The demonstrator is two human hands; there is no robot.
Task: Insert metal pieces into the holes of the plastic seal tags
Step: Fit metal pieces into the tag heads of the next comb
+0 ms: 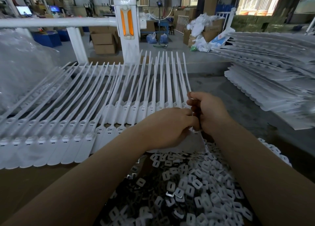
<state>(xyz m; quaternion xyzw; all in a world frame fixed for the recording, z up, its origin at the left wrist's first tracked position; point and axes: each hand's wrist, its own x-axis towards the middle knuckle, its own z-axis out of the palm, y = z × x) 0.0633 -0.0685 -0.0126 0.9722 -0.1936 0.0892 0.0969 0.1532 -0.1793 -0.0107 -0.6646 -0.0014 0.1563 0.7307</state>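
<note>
White plastic seal tags (pixel 109 128): flat paddle bodies, slotted heads, long thin tails, laid in overlapping rows on the table. Both hands meet at the row's right end: left hand (pixel 167 128) curled over a tag body, right hand (pixel 209 113) fisted around tails. Small pale slotted metal pieces (pixel 196 186) heaped just below the tags; whether a hand holds one can't be told
</note>
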